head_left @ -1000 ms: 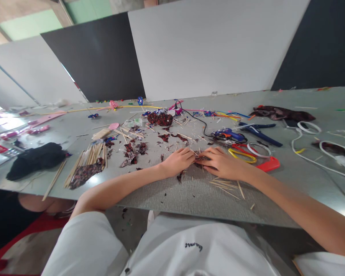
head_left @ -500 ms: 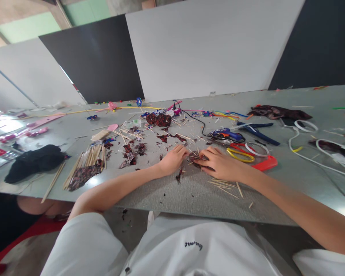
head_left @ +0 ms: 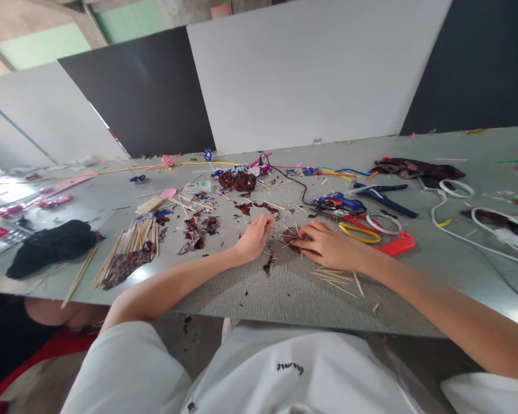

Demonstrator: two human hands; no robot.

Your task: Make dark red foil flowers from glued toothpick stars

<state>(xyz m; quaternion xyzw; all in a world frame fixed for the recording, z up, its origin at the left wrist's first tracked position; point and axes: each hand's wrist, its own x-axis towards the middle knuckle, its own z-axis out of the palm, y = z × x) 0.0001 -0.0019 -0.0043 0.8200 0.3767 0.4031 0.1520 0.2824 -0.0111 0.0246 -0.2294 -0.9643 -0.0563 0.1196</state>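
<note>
My right hand [head_left: 323, 244] rests over a dark red-and-black patterned piece [head_left: 290, 237] with thin wooden sticks crossing it. Its thumb and fingers grip the piece's right side and cover part of it. To the left, apart from that piece, my left hand [head_left: 254, 237] is closed with its fingertips together; whatever it may hold is too small to make out. A torn dark red scrap [head_left: 268, 264] lies on the table between the hands. Below my right hand several loose thin sticks [head_left: 334, 276] are scattered.
A blue glue gun [head_left: 339, 202], a yellow loop [head_left: 360, 233], a red tool [head_left: 399, 244] and dark blue pliers-like handles [head_left: 386, 198] lie right. A bag of wooden sticks [head_left: 129, 259] and black cloth [head_left: 52, 247] lie left. Behind sits a round dark red bundle [head_left: 237, 181]. A seated person [head_left: 64, 309] shows lower left.
My left hand has drawn back to the left, away from the patterned piece, with its fingers curled together. My right hand stays on the piece.
</note>
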